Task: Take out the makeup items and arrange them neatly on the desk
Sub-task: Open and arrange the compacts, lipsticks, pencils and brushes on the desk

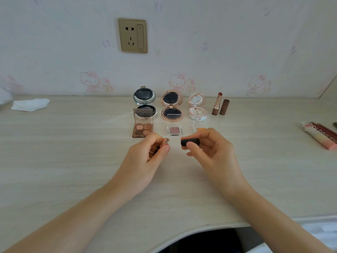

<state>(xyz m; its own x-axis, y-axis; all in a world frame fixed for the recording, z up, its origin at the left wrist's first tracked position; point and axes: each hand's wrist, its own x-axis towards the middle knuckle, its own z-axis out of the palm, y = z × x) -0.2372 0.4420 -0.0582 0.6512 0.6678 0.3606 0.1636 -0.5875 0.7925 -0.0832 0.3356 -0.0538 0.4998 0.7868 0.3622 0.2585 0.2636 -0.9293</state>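
On the pale wood-grain desk point(73, 143) I see three round compacts hinged open (two with dark insides), my left hand point(144, 159) pinching a rose-gold lipstick tube point(165, 142), right hand point(209, 154) pinching its dark cap point(190, 142).

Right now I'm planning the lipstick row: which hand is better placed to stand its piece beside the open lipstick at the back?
Probably the right hand: it holds the dark cap nearer the open lipstick and brown cap. The left hand would reach across.
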